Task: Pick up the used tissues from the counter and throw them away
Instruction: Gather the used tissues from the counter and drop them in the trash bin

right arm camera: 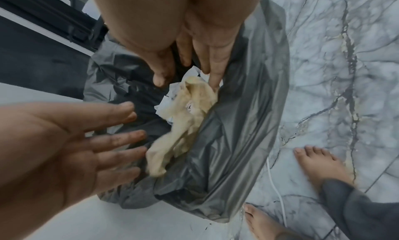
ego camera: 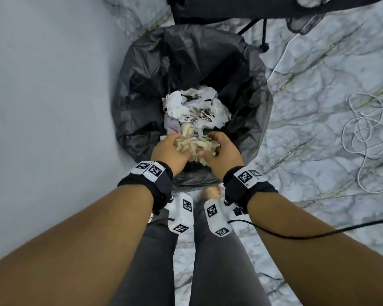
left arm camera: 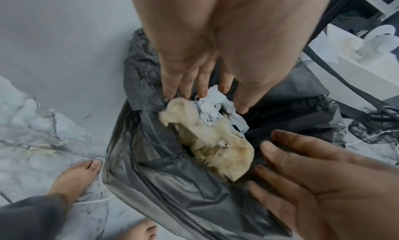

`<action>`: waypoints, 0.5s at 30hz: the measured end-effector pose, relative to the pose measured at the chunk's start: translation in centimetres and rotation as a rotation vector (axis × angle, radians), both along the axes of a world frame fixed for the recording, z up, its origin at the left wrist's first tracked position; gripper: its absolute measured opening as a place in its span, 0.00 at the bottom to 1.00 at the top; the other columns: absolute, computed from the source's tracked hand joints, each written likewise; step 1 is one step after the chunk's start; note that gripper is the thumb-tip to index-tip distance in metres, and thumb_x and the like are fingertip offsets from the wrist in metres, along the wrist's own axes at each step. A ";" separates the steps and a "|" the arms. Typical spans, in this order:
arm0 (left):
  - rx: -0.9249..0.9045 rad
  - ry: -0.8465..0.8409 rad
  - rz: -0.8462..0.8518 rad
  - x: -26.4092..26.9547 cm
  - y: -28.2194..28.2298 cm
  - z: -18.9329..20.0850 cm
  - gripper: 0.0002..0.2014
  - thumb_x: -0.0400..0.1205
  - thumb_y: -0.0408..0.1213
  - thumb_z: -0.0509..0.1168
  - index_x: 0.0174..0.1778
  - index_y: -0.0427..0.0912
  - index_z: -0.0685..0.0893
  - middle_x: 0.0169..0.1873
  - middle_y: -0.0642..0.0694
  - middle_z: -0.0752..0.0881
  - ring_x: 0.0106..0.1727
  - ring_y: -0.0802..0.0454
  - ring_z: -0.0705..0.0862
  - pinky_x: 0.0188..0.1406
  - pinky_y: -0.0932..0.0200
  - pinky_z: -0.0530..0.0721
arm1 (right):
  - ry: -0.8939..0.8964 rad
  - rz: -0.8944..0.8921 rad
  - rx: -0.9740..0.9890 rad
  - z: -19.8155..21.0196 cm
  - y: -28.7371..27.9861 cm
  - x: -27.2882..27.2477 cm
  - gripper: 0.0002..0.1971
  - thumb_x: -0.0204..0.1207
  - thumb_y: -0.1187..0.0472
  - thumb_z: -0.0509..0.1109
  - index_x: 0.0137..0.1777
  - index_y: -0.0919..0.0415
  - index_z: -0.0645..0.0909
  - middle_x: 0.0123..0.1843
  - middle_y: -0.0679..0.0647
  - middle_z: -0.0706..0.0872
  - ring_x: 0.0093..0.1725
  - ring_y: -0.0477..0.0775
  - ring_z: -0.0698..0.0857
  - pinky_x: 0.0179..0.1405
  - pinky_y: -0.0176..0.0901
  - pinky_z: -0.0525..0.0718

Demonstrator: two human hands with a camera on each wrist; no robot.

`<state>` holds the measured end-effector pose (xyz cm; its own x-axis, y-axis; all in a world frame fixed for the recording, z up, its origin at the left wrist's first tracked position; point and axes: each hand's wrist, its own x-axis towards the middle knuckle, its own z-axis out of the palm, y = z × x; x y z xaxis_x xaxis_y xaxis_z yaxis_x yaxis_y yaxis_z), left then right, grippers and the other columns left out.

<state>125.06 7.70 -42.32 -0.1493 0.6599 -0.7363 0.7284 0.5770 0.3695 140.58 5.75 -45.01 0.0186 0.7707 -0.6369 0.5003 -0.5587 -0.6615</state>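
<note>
Marble-patterned floor [ego camera: 318, 89] underfoot, black-lined round bin [ego camera: 146, 85] below, my left hand [ego camera: 170, 149] and right hand [ego camera: 221, 151] over it, fingers [left arm camera: 287, 138] spread apart, crumpled yellowish stained tissues [left arm camera: 215, 141] loose between them

Nothing really readable here. The white tags [ego camera: 150, 170] strapped on both wrists only carry black-and-white square code patterns, no letters or numbers. The crumpled paper scraps [ego camera: 197, 107] in the bin have dark print, way too blurry to make out.
</note>
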 end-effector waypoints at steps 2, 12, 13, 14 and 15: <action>-0.017 -0.002 -0.001 -0.3 -0.5 -0.4 0.27 0.77 0.48 0.67 0.73 0.49 0.73 0.68 0.45 0.81 0.67 0.43 0.80 0.66 0.53 0.79 | 0.011 0.001 -0.018 -0.8 -0.7 0.2 0.22 0.78 0.60 0.73 0.70 0.50 0.75 0.58 0.47 0.83 0.56 0.48 0.82 0.57 0.41 0.81; 0.150 -0.040 0.018 0.1 -0.7 8.1 0.20 0.79 0.43 0.65 0.69 0.50 0.77 0.66 0.49 0.83 0.66 0.50 0.81 0.66 0.57 0.76 | -0.044 -0.072 -0.056 5.5 -4.1 3.9 0.15 0.79 0.64 0.70 0.64 0.51 0.80 0.51 0.48 0.88 0.46 0.48 0.88 0.42 0.30 0.84; 0.186 -0.057 0.011 0.4 -0.5 9.8 0.20 0.79 0.42 0.64 0.69 0.50 0.77 0.65 0.49 0.83 0.66 0.50 0.81 0.65 0.58 0.75 | -0.056 -0.057 -0.074 6.5 -4.5 4.3 0.14 0.79 0.63 0.69 0.63 0.51 0.80 0.51 0.48 0.88 0.45 0.48 0.88 0.37 0.30 0.83; 0.235 -0.084 -0.006 0.8 -0.5 12.0 0.20 0.79 0.42 0.64 0.69 0.50 0.76 0.65 0.49 0.83 0.67 0.50 0.80 0.66 0.59 0.75 | -0.048 -0.048 -0.072 7.6 -5.0 4.6 0.13 0.79 0.63 0.69 0.62 0.51 0.81 0.51 0.48 0.88 0.45 0.49 0.88 0.36 0.30 0.81; 0.268 -0.112 -0.008 1.1 -0.6 14.2 0.20 0.79 0.42 0.63 0.68 0.49 0.76 0.64 0.48 0.83 0.66 0.51 0.80 0.66 0.58 0.75 | -0.049 -0.007 -0.086 8.8 -5.8 4.8 0.12 0.79 0.63 0.69 0.60 0.51 0.82 0.52 0.48 0.87 0.46 0.50 0.88 0.38 0.33 0.81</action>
